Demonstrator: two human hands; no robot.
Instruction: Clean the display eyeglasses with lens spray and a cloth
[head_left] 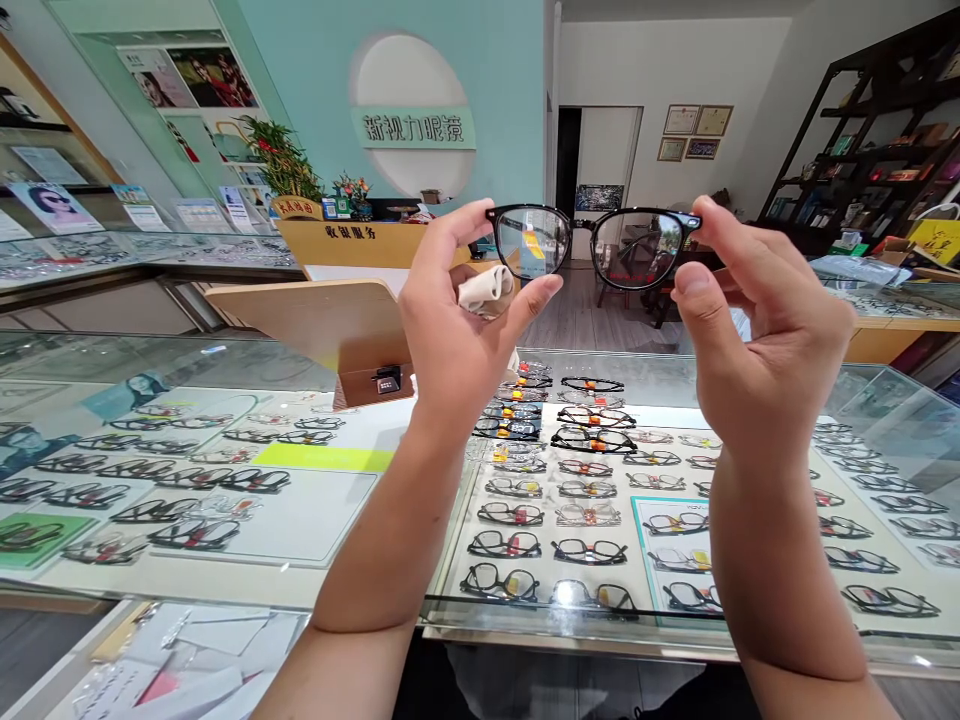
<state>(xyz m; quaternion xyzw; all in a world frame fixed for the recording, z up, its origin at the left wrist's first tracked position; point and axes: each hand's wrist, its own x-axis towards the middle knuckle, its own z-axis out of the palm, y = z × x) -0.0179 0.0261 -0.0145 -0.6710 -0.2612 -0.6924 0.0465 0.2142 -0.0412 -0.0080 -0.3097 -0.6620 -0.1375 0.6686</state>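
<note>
A pair of black-framed eyeglasses (pixel 581 224) is held up level above the glass counter, with a yellow-orange sticker on one lens. My left hand (pixel 457 290) grips its left end with the fingers; a crumpled whitish cloth (pixel 486 290) is also tucked in that hand. At the frame's right end, my right hand (pixel 769 310) closes on the corner, its thumb below. The temples are mostly hidden behind the lenses and hands.
Below lies a glass display counter (pixel 420 590) with rows of eyeglasses inside. A wooden-backed mirror (pixel 322 320) stands on it at left. Beyond is a cashier desk (pixel 360 245) with a potted plant (pixel 274 160). A drawer of papers (pixel 187 650) sits at lower left.
</note>
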